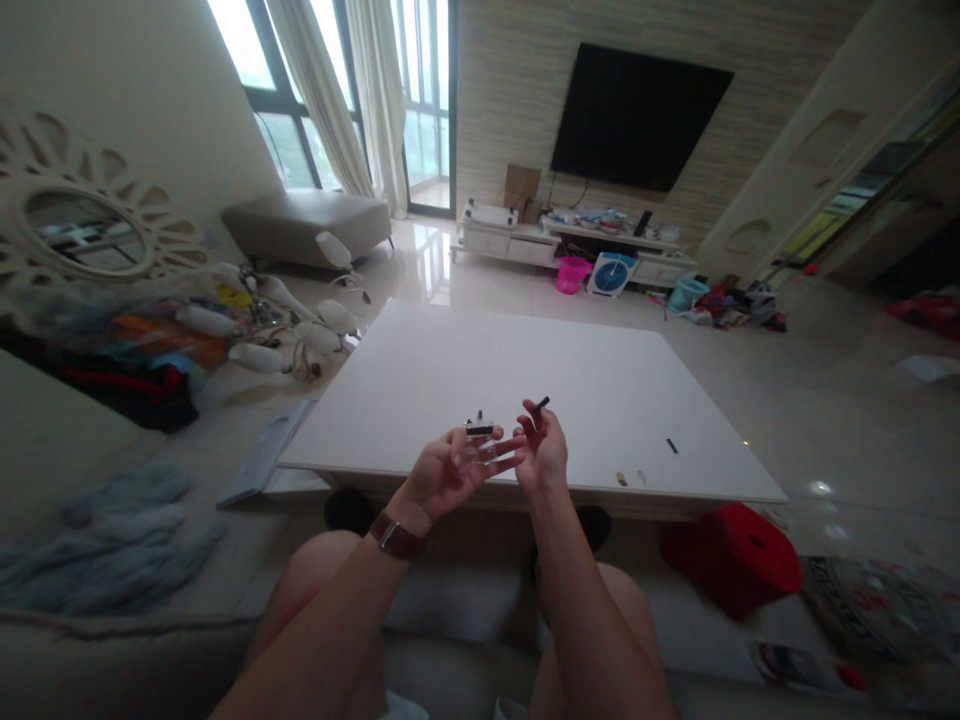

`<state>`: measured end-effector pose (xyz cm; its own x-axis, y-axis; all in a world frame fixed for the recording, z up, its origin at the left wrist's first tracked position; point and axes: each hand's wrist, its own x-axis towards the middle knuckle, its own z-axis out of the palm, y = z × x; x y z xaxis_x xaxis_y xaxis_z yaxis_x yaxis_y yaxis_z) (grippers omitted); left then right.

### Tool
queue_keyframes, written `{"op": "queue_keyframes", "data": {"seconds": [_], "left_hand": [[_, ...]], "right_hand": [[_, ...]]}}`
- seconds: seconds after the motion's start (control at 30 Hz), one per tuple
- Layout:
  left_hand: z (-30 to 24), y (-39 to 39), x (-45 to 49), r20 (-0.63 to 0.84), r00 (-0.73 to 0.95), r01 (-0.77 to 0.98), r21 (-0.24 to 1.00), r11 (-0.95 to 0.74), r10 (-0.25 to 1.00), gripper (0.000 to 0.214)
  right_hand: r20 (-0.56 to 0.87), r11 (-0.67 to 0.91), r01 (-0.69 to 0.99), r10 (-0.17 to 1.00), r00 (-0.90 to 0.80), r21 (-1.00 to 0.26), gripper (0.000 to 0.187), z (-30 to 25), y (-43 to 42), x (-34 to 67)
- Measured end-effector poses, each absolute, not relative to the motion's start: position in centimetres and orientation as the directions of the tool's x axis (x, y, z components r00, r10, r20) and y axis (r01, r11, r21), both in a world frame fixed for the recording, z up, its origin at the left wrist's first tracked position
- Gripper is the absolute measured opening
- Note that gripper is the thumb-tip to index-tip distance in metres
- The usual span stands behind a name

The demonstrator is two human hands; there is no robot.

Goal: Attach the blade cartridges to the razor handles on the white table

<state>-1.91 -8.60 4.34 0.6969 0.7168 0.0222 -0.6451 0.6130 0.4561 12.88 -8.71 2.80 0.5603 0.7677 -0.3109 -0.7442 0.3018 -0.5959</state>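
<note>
My left hand is held palm up above the near edge of a white table, fingers curled round a small clear object with a black part. My right hand is raised just beside it, pinching a short black stick-like piece between thumb and fingertips. The two hands nearly touch. A brown watch strap is on my left wrist. What the small pieces are I cannot make out.
A small black item and two tiny bits lie on the table's near right. A red stool stands at floor level right. A white lamp fixture and clutter lie left; a TV cabinet stands far back.
</note>
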Motion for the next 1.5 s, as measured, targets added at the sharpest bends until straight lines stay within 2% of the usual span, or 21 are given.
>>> {"op": "queue_keyframes", "data": {"seconds": [0.3, 0.6, 1.5], "left_hand": [[4.19, -8.5, -1.87, 0.026, 0.7, -0.651, 0.432, 0.624, 0.713, 0.021], [4.29, -8.49, -1.99, 0.044, 0.7, -0.655, 0.436, 0.617, 0.713, 0.02], [5.11, -8.49, -2.25, -0.03, 0.665, -0.662, 0.44, 0.607, 0.747, 0.019]], "right_hand": [[-0.28, 0.293, -0.694, 0.76, 0.586, -0.657, 0.008, 2.64, -8.64, 12.87], [-0.294, 0.311, -0.738, 0.772, 0.564, -0.599, 0.009, 2.47, -8.6, 12.96], [-0.286, 0.32, -0.74, 0.775, 0.564, -0.591, 0.008, 2.35, -8.62, 12.72]]}}
